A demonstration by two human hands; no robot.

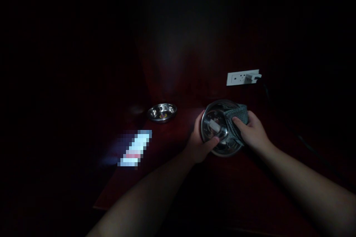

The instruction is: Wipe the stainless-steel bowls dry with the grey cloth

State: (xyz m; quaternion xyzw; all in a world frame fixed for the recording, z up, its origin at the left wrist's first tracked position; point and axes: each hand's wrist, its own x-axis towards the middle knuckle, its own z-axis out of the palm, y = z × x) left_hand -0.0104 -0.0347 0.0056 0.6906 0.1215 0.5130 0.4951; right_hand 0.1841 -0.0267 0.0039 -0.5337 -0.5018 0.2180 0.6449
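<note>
A shiny steel bowl (217,148) is tilted so that its inside faces me. My left hand (200,139) grips its left side, with the thumb over the rim and the fingers behind the wall. A grey-green knitted cloth (236,118) lies folded over the bowl's right rim. My right hand (254,129) pinches this cloth against the bowl, its thumb on the inner side; the other fingers are mostly hidden. A pale patch shows on the bowl's inside, and I cannot tell whether it is a label or a reflection.
A smaller steel bowl (162,113) stands on the dark red table (178,137), farther back on the left. Near the table's left edge glows a pixelated bright rectangle (136,149). A white wall socket (241,77) holds a plug, with a dark cable running down at right. The room is very dark.
</note>
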